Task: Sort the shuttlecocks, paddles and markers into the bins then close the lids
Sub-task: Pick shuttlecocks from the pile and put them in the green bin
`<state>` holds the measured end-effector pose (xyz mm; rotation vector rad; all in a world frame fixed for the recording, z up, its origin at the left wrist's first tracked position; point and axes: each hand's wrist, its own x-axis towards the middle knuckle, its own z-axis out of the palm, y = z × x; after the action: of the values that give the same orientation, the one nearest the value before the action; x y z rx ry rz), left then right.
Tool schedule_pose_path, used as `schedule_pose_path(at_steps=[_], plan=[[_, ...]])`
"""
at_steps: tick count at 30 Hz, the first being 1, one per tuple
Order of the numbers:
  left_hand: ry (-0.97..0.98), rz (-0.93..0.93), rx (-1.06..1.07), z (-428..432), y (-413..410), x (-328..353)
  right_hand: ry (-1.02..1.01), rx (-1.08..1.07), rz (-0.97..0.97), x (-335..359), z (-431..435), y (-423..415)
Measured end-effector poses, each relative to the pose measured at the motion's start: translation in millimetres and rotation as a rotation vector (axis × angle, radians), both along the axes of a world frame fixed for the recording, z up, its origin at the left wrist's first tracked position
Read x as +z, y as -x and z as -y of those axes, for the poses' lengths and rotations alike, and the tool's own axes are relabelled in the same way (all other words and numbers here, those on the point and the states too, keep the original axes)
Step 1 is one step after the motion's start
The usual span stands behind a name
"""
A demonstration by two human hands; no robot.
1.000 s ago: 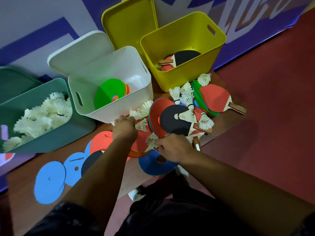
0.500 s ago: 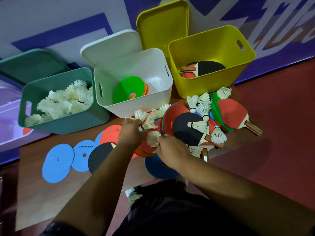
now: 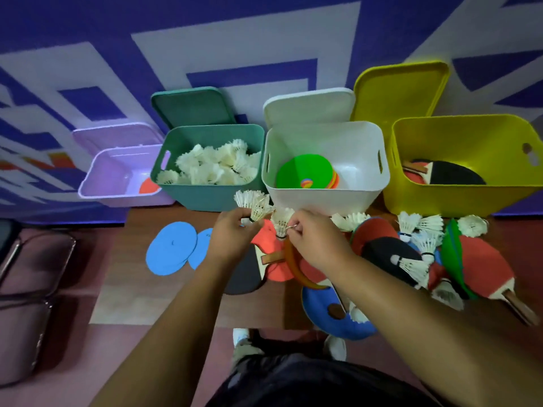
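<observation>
Since a second ago both hands have risen off the surface [image 3: 132, 277]. Left hand [image 3: 232, 233]: grip clamped on a pair of shuttlecocks [image 3: 253, 204]. Right hand [image 3: 311, 237]: grip pinching a third shuttlecock [image 3: 281, 221]. All sit just in front of the white bin [image 3: 323, 198]. Green bin [image 3: 211, 198], left of the white bin, is the likely drop.

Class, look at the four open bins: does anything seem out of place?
Yes. One orange disc lies alone in the lilac bin, while the other markers sit in the white bin.
</observation>
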<state>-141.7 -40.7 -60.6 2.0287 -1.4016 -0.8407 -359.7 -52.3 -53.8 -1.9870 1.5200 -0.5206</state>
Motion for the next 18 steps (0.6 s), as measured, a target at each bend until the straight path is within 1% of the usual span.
schedule_pose_path(at_steps=[6,9,15,18], plan=[[0.034,-0.024,0.100,-18,-60,13,0.037,-0.005,0.105,24,35,-50],[0.045,-0.089,0.154,-25,-83,24,0.018,-0.057,0.133,34,58,-71],[0.099,-0.144,0.136,-13,-121,46,0.034,-0.187,0.177,62,100,-110],[0.097,-0.166,0.125,2,-141,53,0.071,-0.226,0.165,75,123,-125]])
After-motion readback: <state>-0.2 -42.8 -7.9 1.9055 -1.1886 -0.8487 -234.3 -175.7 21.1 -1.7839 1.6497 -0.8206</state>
